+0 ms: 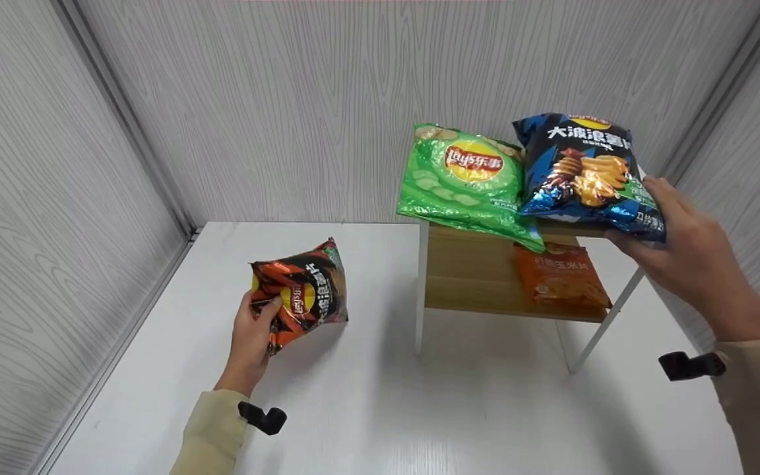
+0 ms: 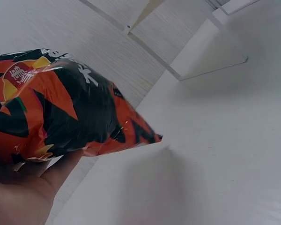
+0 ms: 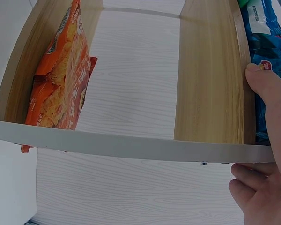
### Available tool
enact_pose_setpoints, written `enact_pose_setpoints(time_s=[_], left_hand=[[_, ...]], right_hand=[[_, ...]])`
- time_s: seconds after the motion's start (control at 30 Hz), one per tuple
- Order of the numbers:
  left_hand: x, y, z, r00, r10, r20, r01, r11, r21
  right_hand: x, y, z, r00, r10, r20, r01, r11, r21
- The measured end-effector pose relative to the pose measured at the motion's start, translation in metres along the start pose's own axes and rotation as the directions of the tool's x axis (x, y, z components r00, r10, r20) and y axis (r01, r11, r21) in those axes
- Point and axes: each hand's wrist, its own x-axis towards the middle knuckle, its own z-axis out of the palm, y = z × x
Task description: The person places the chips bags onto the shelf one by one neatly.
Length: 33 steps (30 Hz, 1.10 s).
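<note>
My left hand [image 1: 251, 336] grips a black-and-orange bag of potato chips [image 1: 327, 290] by one end, thumb across its front, over the white table. In the left wrist view that chip bag [image 2: 61, 108] fills the left side, its free corner pointing right. At the top of a small rack, my right hand [image 1: 690, 244] holds the right side of a blue bag of potato chips [image 1: 584, 171]. The right wrist view shows the thumb on the blue bag [image 3: 267, 42] beside the board's edge. A green bag of chips [image 1: 466, 181] sits left of it, touching it.
The two-tier rack has a wooden lower shelf [image 1: 466, 284] and white legs [image 1: 419, 290]. An orange snack bag [image 1: 565, 274] lies at that shelf's right end. The white table [image 1: 327, 422] is bounded by grey wood-grain panels [image 1: 287, 105] behind and at both sides.
</note>
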Motion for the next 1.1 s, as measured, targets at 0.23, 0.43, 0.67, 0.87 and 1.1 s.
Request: enact_pose_setpoints(time_s=[0.23,0.43,0.67,0.87,1.1], left_hand=[[0.001,-0.006,-0.006,0.987,-0.136,0.086,0.144,0.986,-0.09],[0.003,-0.016,-0.015,0.952,-0.24,0.192,0.266,0.957,-0.12],[0.007,-0.025,-0.02,0.933,-0.286,0.219,0.3,0.953,-0.034],[0.011,-0.028,-0.025,0.957,-0.283,0.058,0.256,0.924,0.284],[0.015,-0.023,-0.018,0.989,-0.095,-0.114,0.143,0.807,0.573]], right_hand=[[0.0,0.0,0.0,1.0,-0.002,0.002,0.002,1.0,-0.001],[0.0,0.0,0.0,1.0,0.004,0.006,-0.004,1.0,0.003],[0.001,0.0,-0.001,1.0,0.017,0.01,-0.017,1.0,0.003],[0.001,0.0,-0.001,1.0,0.015,0.008,-0.015,1.0,0.004],[0.0,0.0,-0.001,1.0,0.01,0.006,-0.01,1.0,0.007]])
